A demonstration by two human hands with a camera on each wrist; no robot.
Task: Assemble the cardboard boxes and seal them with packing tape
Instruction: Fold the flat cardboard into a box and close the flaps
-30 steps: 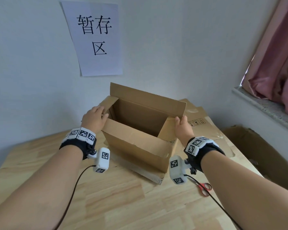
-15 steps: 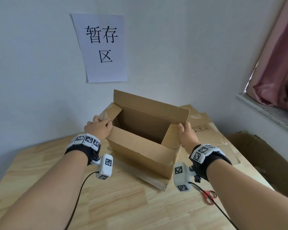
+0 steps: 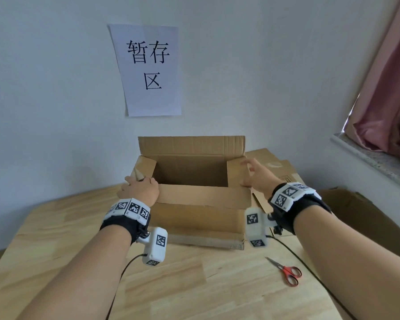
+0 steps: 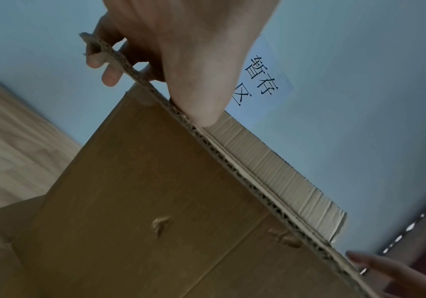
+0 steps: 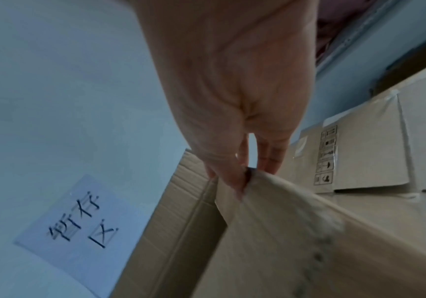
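Pale wood planks formed the table [image 3: 194, 285], set against a white wall bearing a paper sign [image 3: 148, 68]. On it stood an open cardboard box [image 3: 199, 213], flaps up. The left hand [image 3: 140, 190] gripped the box's near left corner, fingers curled over the flap edge. The right hand [image 3: 255, 174] pinched the right side flap [image 3: 237, 173] between thumb and fingers. Red-handled scissors [image 3: 286, 272] lay near the right forearm, and flattened cardboard [image 3: 280, 165] lay behind the box.

Box sitting mid-bench

Cardboard box [image 3: 201, 204] is standing on the bench [image 3: 56, 227]; scissors [image 3: 286, 272] are lying at its 4 o'clock, flattened cardboard [image 3: 275, 162] at 2.
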